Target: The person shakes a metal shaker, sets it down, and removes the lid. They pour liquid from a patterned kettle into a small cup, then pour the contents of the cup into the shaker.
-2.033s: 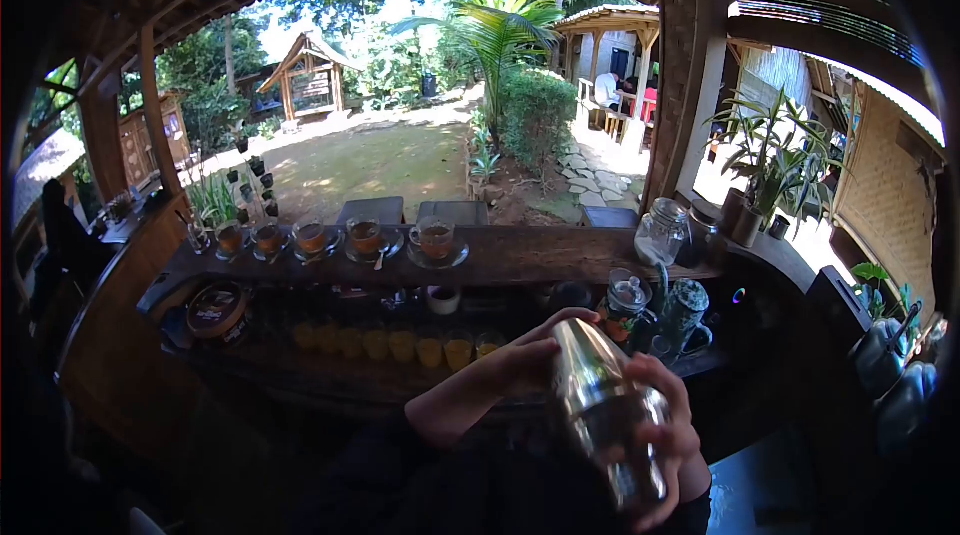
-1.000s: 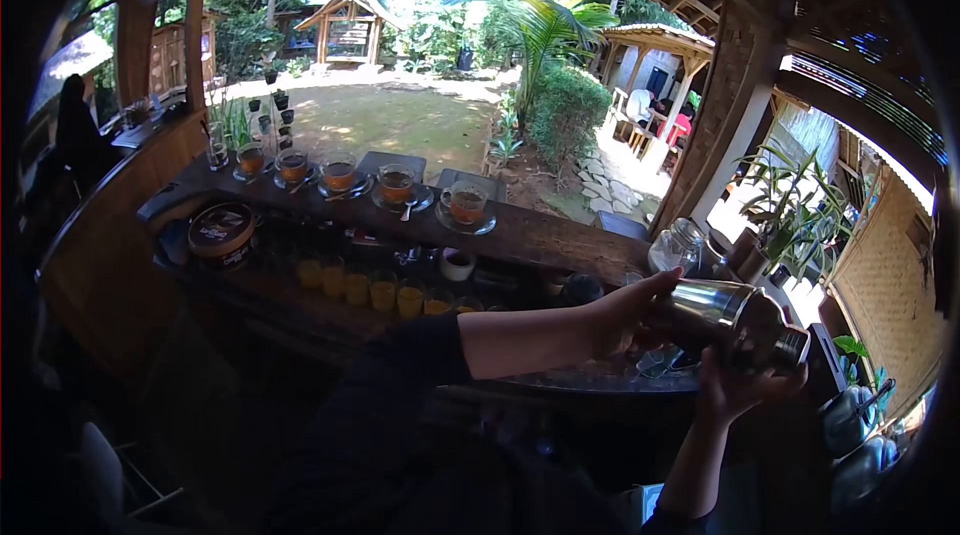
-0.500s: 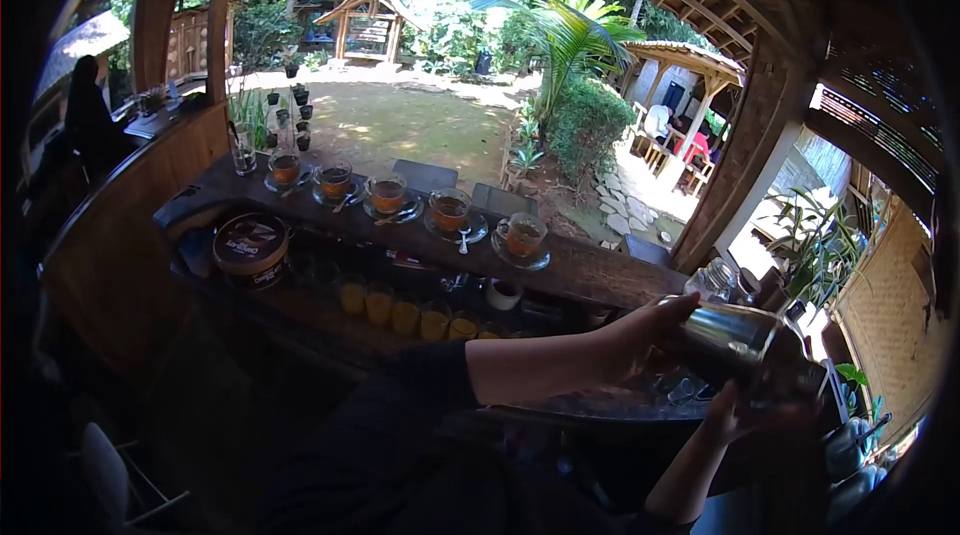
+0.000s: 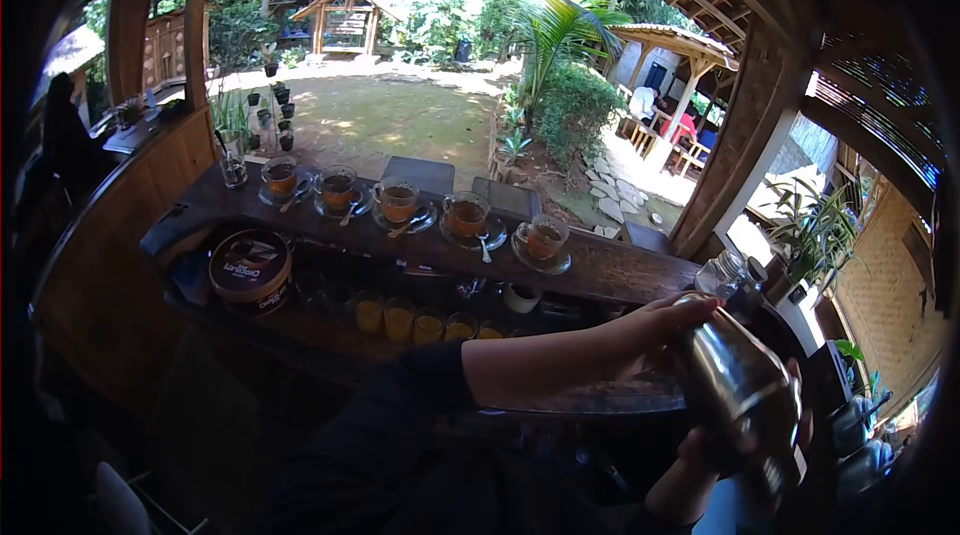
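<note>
A shiny metal cocktail shaker (image 4: 728, 360) slants down to the right, held between both hands at the right of the view. My left hand (image 4: 655, 335) is closed round its upper end. Near the lower end, my right hand (image 4: 700, 450) grips it from below, its fingers wrapping the far side in shadow. Just beyond the shaker stand glass jars (image 4: 722, 275) on the counter. Left of my left hand, several glasses of yellow-orange drink (image 4: 399, 323) line the lower shelf.
Along the wooden counter (image 4: 610, 275) stand several glass cups of amber drink (image 4: 467, 215) on saucers, some with spoons. A round brown tub (image 4: 250, 270) sits on the left. Pots (image 4: 862, 445) are at the far right. People (image 4: 645, 105) sit under a distant shelter.
The shaker has swung from nearly level to a steep slant, its right end lower. My right hand has moved down with it. The view has shifted slightly.
</note>
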Demonstrator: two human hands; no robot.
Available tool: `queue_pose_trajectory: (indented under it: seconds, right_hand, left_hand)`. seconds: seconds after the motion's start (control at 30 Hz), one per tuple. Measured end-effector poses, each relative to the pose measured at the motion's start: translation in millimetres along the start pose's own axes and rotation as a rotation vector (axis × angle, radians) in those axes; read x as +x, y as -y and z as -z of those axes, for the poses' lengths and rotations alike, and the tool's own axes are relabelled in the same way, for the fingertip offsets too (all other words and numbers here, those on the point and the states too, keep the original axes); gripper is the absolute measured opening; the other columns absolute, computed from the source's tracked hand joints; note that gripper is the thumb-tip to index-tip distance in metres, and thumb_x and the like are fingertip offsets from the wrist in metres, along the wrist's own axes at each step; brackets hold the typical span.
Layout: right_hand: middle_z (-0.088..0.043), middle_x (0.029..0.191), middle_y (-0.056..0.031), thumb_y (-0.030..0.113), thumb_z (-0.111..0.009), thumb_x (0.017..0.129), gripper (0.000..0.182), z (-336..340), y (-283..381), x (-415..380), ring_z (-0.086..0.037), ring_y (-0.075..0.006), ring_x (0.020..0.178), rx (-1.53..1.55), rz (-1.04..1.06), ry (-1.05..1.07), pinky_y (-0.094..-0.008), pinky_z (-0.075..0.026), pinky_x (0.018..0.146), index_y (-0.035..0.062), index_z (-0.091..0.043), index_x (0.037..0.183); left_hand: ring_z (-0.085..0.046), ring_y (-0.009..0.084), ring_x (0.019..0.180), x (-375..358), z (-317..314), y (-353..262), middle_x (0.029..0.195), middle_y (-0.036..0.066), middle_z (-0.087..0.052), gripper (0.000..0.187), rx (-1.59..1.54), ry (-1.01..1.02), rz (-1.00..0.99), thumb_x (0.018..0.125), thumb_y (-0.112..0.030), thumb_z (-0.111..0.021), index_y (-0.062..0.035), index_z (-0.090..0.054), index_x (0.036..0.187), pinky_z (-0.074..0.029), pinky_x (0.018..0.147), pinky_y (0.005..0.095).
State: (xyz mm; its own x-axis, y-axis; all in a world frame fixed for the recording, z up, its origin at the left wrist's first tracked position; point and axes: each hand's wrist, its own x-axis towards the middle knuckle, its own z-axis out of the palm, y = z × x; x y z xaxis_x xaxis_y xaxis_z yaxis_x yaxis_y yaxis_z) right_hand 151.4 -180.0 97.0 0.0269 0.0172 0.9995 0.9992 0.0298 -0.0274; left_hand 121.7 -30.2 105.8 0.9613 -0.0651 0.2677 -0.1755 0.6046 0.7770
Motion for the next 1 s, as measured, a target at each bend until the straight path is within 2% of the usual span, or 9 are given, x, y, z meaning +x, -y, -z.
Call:
queue_pose_trajectory:
  seconds: [0.1, 0.2, 0.3, 0.37, 0.47, 0.57, 0.77, 0.9, 1.0]
  right_hand:
    - [-0.019, 0.137, -0.0235, 0.051, -0.063, 0.073, 0.095, 15.1, 19.1, -0.3, -0.030, -0.0428, 0.124, -0.119, 0.034, 0.116, -0.0529, -0.036, 0.098, 0.0126, -0.005, 0.138]
    - [-0.026, 0.133, -0.0232, 0.045, -0.060, 0.077, 0.087, 17.3, -66.3, -35.1, -0.033, -0.0384, 0.122, -0.117, 0.187, 0.176, -0.0483, -0.036, 0.099, 0.0086, -0.010, 0.138]
    - [-0.027, 0.128, -0.0216, 0.041, -0.067, 0.071, 0.084, -33.9, -61.2, -0.4, -0.037, -0.0270, 0.116, 0.146, -0.326, -0.125, -0.0381, -0.038, 0.094, 0.0077, -0.018, 0.130]
    - [-0.024, 0.133, -0.0209, 0.047, -0.064, 0.070, 0.089, -2.4, -67.8, -4.0, -0.032, -0.0294, 0.122, -0.178, -0.128, -0.152, -0.0383, -0.033, 0.100, 0.0099, -0.016, 0.134]
    - [-0.017, 0.138, -0.0246, 0.048, -0.051, 0.078, 0.088, 43.0, -20.9, 10.8, -0.031, -0.0351, 0.125, -0.445, 0.274, 0.067, -0.0480, -0.032, 0.101, 0.0124, 0.003, 0.138]
    - [-0.014, 0.139, -0.0248, 0.045, -0.055, 0.078, 0.093, 46.3, -58.5, 5.7, -0.035, -0.0381, 0.123, -0.321, 0.285, 0.062, -0.0525, -0.033, 0.100, 0.0089, 0.007, 0.138]
    - [-0.032, 0.127, -0.0174, 0.036, -0.070, 0.071, 0.092, 64.6, -134.4, -1.3, -0.041, -0.0317, 0.114, -0.266, -0.026, -0.072, -0.0442, -0.035, 0.097, 0.0024, -0.014, 0.135]
    - [-0.032, 0.126, -0.0170, 0.035, -0.073, 0.068, 0.094, 105.6, -95.3, -2.2, -0.040, -0.0308, 0.115, 0.102, 0.125, 0.221, -0.0431, -0.035, 0.097, 0.0030, -0.014, 0.134]
    - [-0.032, 0.126, -0.0167, 0.034, -0.074, 0.066, 0.096, 108.2, -138.5, -7.7, -0.040, -0.0302, 0.115, 0.107, 0.049, 0.152, -0.0422, -0.035, 0.097, 0.0034, -0.014, 0.133]
  left_hand:
    - [-0.048, 0.0195, 0.103, -11.1, -6.4, -15.2, 0.107, 0.008, -0.045, 0.059, 0.183, 0.369, -0.209, 0.084, -0.044, -0.056, -0.0138, -0.034, 0.129, -0.041, 0.089, 0.0391]
    - [-0.052, 0.0165, 0.099, 7.9, 16.1, -6.2, 0.111, 0.008, -0.052, 0.059, 0.037, -0.001, -0.019, 0.083, -0.049, -0.054, -0.0115, -0.040, 0.126, -0.041, 0.087, 0.0369]
    - [-0.057, 0.0114, 0.079, 22.6, 33.9, 7.7, 0.082, 0.003, -0.062, 0.049, -0.072, -0.205, 0.090, 0.078, -0.057, -0.050, -0.0146, -0.055, 0.103, -0.034, 0.062, 0.0255]
    - [-0.055, 0.0099, 0.081, 32.2, 16.6, 9.2, 0.084, 0.001, -0.060, 0.049, -0.069, -0.198, 0.162, 0.076, -0.058, -0.053, -0.0167, -0.053, 0.103, -0.028, 0.057, 0.0250]
    - [-0.049, 0.0150, 0.099, 31.6, -26.3, -9.0, 0.102, 0.006, -0.050, 0.059, 0.124, 0.072, -0.119, 0.077, -0.052, -0.056, -0.0147, -0.046, 0.121, -0.040, 0.079, 0.0293]
    - [-0.052, 0.0153, 0.094, 53.5, -37.7, 1.7, 0.102, 0.007, -0.052, 0.057, 0.221, 0.177, -0.295, 0.079, -0.050, -0.054, -0.0132, -0.046, 0.120, -0.042, 0.079, 0.0293]
    - [-0.054, 0.0072, 0.069, 109.5, -9.2, 65.5, 0.073, -0.003, -0.057, 0.050, -0.018, -0.158, 0.195, 0.075, -0.060, -0.051, -0.0145, -0.056, 0.094, -0.035, 0.049, 0.0207]
    - [-0.054, 0.0138, 0.088, 112.4, -65.5, 59.8, 0.099, 0.007, -0.052, 0.058, 0.085, 0.252, -0.224, 0.080, -0.050, -0.053, -0.0123, -0.042, 0.123, -0.042, 0.080, 0.0290]
    - [-0.056, 0.0139, 0.087, 136.7, -64.2, 76.7, 0.099, 0.007, -0.055, 0.053, -0.049, 0.160, -0.142, 0.082, -0.050, -0.051, -0.0116, -0.046, 0.118, -0.045, 0.071, 0.0284]
